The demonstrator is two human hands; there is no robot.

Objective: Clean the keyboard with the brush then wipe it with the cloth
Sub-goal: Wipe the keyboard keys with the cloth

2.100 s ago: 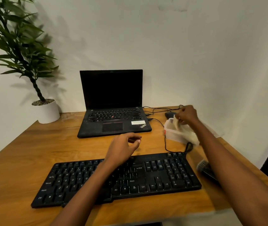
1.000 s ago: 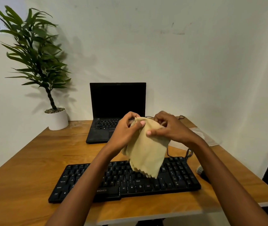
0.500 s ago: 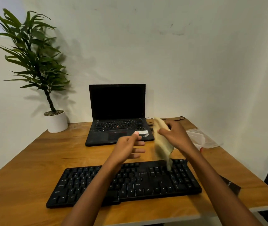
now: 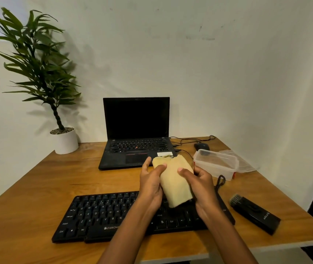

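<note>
Wooden desk (image 4: 37,187) against scuffed white wall (image 4: 209,73), dim light.

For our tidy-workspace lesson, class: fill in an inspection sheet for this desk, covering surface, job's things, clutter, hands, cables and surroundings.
Surface: wooden table, white edge.
Job's things: cloth held above the keyboard; brush lying on the table, right of it.
Clutter: open laptop, mouse, clear box with its lid off beside it, potted plant.
Hands: left hand and right hand both grip the cloth.
Cables: keyboard lead loops beside the box; wires run behind the laptop.
Surroundings: white wall; dark gap at right.
</note>
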